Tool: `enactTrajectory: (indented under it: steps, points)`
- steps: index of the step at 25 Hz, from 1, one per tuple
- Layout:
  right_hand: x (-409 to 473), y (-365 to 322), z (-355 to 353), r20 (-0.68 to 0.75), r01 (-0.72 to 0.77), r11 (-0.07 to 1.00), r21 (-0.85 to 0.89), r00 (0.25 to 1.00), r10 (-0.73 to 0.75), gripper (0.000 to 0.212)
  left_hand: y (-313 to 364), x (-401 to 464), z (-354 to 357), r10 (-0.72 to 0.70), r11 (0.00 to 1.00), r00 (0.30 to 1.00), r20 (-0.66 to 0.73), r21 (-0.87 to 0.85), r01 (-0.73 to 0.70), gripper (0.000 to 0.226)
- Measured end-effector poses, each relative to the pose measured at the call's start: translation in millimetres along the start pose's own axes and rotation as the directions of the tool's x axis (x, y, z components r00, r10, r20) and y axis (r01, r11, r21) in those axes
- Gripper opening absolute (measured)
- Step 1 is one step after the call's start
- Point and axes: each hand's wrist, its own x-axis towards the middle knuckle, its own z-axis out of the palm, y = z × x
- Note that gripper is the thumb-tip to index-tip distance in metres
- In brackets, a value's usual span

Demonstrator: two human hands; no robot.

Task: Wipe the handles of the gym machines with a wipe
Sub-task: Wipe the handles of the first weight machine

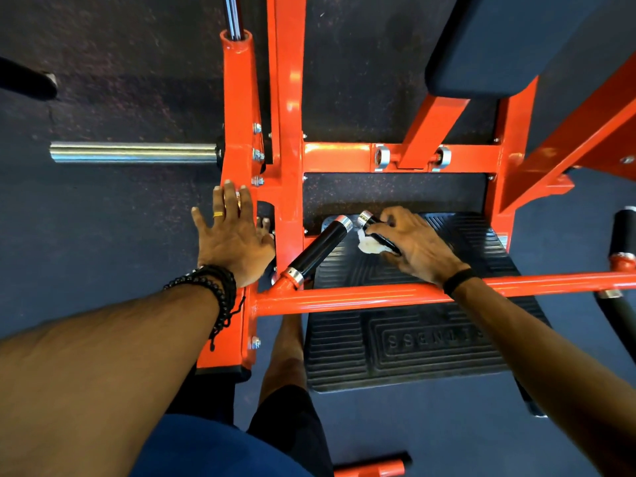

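Observation:
An orange gym machine frame fills the view. Two short black handles with chrome ends stick up from its crossbar. My right hand is closed around the right-hand black handle, pressing a crumpled white wipe against it. The left-hand black handle stands free beside it, untouched. My left hand lies flat with fingers spread on the orange upright, holding nothing. Two more black handles show at the right edge.
A black ribbed foot plate lies under the crossbar. A chrome weight peg juts left from the frame. A dark seat pad sits at the top right. My leg stands by the plate on speckled dark floor.

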Motion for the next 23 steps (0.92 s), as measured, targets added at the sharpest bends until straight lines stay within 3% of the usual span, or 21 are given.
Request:
enactTrajectory:
  steps: [4, 7, 10, 16, 18, 23]
  points:
    - [27, -15, 4, 0.026, 0.145, 0.957, -0.25, 0.989, -0.143, 0.042, 0, 0, 0, 0.003, 1.0, 1.0, -0.008, -0.013, -0.003, 0.086]
    - [34, -21, -3, 0.054, 0.145, 0.922, -0.358, 0.989, -0.135, 0.034, 0, 0, 0, 0.003, 1.0, 1.0, -0.008, -0.012, -0.003, 0.087]
    - [3, -10, -9, 0.012, 0.14, 0.972, -0.187, 0.99, -0.14, 0.039, 0, 1, 0, 0.0, 1.0, 1.0, -0.007, -0.002, 0.0, 0.087]
    - [-75, 23, -23, -0.008, 0.059, 0.994, 0.094, 0.998, -0.058, 0.01, 0, 0, -1, 0.001, 1.0, 1.0, -0.005, -0.008, -0.002, 0.086]
    - [-70, 23, -19, -0.049, 0.054, 0.985, 0.161, 0.998, -0.047, 0.002, 0, 1, 0, -0.001, 1.0, 1.0, -0.016, -0.006, 0.001, 0.086]
    - [-13, 10, 8, -0.188, -0.027, 0.946, 0.323, 0.978, 0.092, 0.011, -1, 1, 2, -0.003, 1.0, 1.0, -0.021, -0.015, 0.003, 0.086]
